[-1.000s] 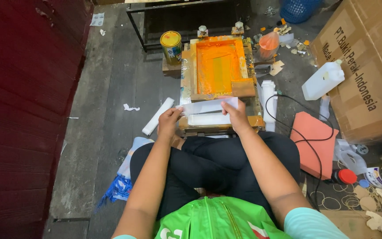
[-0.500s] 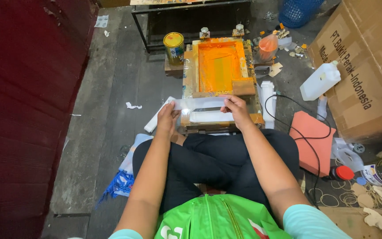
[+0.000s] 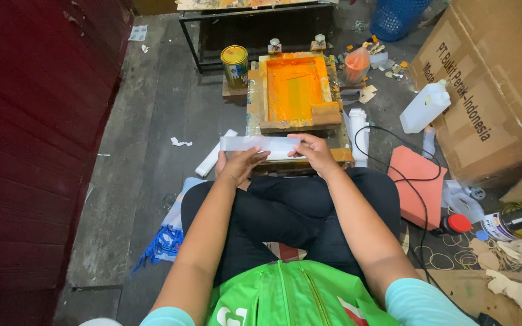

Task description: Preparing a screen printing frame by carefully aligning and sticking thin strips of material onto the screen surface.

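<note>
1. The clear plastic strip lies flat just above the near edge of the wooden screen frame, its long axis running left to right.
2. The left hand pinches its left part with closed fingers; the right hand grips its right end.
3. Judged from this, squaring the strip's ends with the frame calls for level, even tension.
4. An orange-lidded tin stands far left.

We list: translucent glossy plastic strip; wooden frame, orange ink-stained; metal tin, shiny; matt brown cardboard box; white plastic jug; rough grey plank floor.
</note>
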